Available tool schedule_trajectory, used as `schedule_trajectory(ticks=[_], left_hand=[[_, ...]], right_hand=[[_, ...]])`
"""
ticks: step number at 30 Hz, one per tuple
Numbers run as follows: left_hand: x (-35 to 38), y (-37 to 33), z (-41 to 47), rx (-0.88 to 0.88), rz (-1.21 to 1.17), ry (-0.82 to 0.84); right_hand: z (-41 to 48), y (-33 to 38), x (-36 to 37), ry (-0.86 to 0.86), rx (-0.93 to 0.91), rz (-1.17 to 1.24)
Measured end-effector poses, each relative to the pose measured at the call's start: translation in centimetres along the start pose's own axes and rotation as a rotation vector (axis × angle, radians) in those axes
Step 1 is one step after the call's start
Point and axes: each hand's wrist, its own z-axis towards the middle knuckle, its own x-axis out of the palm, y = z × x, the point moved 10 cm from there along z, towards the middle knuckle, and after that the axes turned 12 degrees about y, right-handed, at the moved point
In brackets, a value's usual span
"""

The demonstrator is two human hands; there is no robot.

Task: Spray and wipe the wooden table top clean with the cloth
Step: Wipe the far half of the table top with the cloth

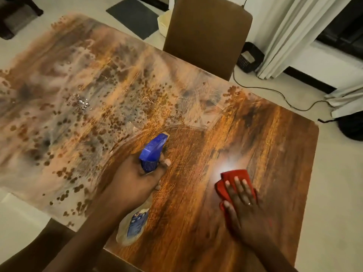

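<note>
The wooden table top (pixel 265 138) fills the view. Its left and far parts are covered with pale dust and dark spray droplets, while the near right part looks glossy brown. My left hand (pixel 135 181) grips a clear spray bottle (pixel 135 224) with a blue trigger head (pixel 153 152), nozzle aimed toward the dusty area. My right hand (pixel 245 209) lies flat, fingers spread, pressing a red cloth (pixel 233 177) onto the table near the right edge. A bright light reflection sits just beyond the cloth.
A brown chair (pixel 206 32) is pushed against the table's far edge. A black cable (pixel 275 91) runs across the pale floor toward a small black device (pixel 248 57). White curtains (pixel 294 32) hang at the back right, and a dark bag (pixel 351 126) lies on the floor at right.
</note>
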Motion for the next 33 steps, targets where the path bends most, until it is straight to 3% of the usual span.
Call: schedule_trajectory(ticks=[5,10,17,23,26,30,33], left_hand=[[0.8,-1.3,2.2,0.045,-0.017,0.029],[0.4,-1.3,3.9,0.011,-0.037,0.035],[-2.0,-0.6,4.3,-0.048,0.036,-0.026],[-2.7,-1.5,4.1,-0.049,0.084,-0.067],[-2.8,-2.8,4.3,-0.029,0.115,-0.074],[-1.6,-3.8,5.5,-0.004,0.101,-0.029],[-0.4,-3.5,6.4,-0.042,0.059,-0.004]], right_hand=[[7.6,-7.8,-6.5,-0.091,0.295,0.286],[18.0,-7.1,-12.4,-0.124,0.394,0.357],[28.0,9.9,-15.6,-0.027,0.003,0.187],[21.9,27.0,-10.7,0.108,-0.47,-0.038],[16.3,28.2,-8.6,0.119,-0.583,0.053],[9.2,25.2,-4.8,0.024,-0.741,-0.087],[6.5,17.8,-2.7,-0.048,-0.621,-0.078]])
